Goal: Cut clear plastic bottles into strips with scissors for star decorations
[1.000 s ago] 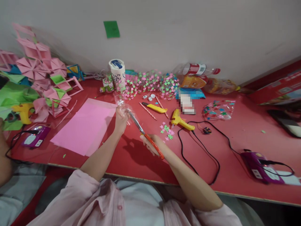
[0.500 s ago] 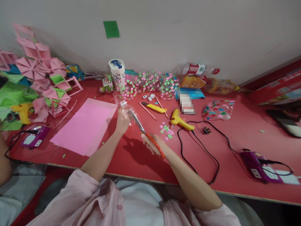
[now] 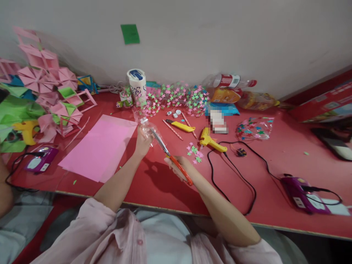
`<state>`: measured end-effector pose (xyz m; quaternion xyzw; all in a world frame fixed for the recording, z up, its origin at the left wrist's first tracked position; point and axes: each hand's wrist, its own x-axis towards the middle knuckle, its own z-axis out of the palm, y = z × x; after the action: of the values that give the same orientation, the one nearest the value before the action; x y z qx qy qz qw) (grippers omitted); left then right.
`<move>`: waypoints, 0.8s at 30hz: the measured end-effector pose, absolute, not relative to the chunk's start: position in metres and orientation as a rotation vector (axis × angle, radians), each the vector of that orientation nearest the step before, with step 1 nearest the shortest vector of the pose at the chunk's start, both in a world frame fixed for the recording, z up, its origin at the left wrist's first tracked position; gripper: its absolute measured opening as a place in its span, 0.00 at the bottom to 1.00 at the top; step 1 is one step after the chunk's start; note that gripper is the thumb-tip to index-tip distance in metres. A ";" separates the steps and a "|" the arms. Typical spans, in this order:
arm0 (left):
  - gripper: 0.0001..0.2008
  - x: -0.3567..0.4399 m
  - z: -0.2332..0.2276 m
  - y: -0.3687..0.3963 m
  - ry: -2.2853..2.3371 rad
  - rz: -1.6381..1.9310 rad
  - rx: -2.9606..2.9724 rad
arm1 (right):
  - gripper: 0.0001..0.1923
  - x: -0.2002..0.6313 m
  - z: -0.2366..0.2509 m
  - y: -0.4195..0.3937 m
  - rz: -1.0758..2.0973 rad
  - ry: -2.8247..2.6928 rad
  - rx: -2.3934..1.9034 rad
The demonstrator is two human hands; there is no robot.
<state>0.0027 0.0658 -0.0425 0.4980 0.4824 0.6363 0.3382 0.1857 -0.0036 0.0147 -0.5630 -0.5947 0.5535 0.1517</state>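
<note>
Spreading out beneath the fingers of both hands, the red table [image 3: 269,205] reaches well past them on either side. Far to the left of the left fingers rises a heap of folded paper [image 3: 49,80] in pink, green and blue. Nearer, just left of those same fingers, lie overlapping sheets of pink paper [image 3: 96,150]. A white tumbler [image 3: 139,90] stands upright beyond the left fingertips, near the wall. Between the two hands slant the scissors [image 3: 178,168], their red handles in the right hand [image 3: 184,164], whose fingers are curled round the grips; whether the blades are fully together cannot be told. The blade tips meet a clear plastic bottle [image 3: 150,128], held above the table by the left hand [image 3: 143,143], its fingers closed on the near side and its neck end poking up past them. To the right of the right fingers, and a little beyond, a yellow glue gun [image 3: 213,142] lies on its side with a black cord. Farther beyond these fingers rests a yellow box knife [image 3: 183,126], between two thin striped straws [image 3: 173,131]. Smallest are the loose pink and green stars [image 3: 195,152], scattered near the right fingers, on their right.
</note>
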 end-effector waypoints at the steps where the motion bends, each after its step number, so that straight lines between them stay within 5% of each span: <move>1: 0.19 0.003 -0.042 0.066 1.254 1.657 1.297 | 0.27 0.186 0.015 -0.004 1.594 -1.700 -1.620; 24: 0.23 0.005 -0.045 0.066 1.235 1.602 1.385 | 0.27 0.185 0.018 -0.001 1.690 -1.616 -1.576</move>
<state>0.0046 0.0665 -0.0452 0.5317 0.4741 0.6149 0.3381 0.1851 -0.0014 0.0184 -0.5515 -0.5658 0.5916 0.1601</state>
